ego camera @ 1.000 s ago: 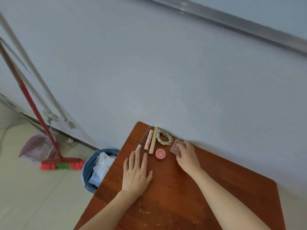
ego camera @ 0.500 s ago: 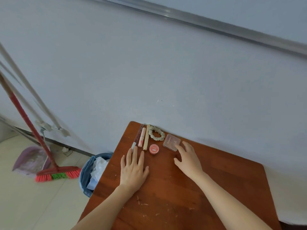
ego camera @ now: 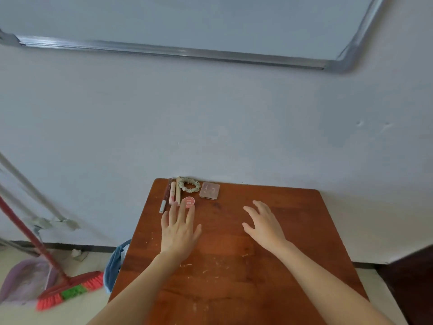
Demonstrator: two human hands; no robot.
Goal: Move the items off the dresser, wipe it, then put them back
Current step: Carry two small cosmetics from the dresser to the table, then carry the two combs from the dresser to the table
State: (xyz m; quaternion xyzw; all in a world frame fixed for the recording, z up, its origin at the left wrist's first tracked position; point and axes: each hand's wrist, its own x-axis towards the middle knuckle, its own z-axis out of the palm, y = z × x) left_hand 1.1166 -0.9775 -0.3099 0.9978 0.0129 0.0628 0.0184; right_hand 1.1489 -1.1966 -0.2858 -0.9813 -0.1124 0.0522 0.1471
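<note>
My left hand point(ego camera: 179, 233) lies flat on the worktop point(ego camera: 234, 277), grip wide and empty. The tin point(ego camera: 188, 202) sits just beyond its fingertips at 12 o'clock (right hand point(ego camera: 264, 225), equally empty, is farther). Sticks point(ego camera: 172, 193) run 12-to-6.

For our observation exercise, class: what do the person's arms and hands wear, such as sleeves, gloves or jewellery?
The left forearm and right forearm are bare down to the picture's lower edge; no sleeve or cuff shows. The left hand and right hand wear no gloves, and no ring, watch, bracelet or bandage is visible. The nails are too small to judge.
</note>
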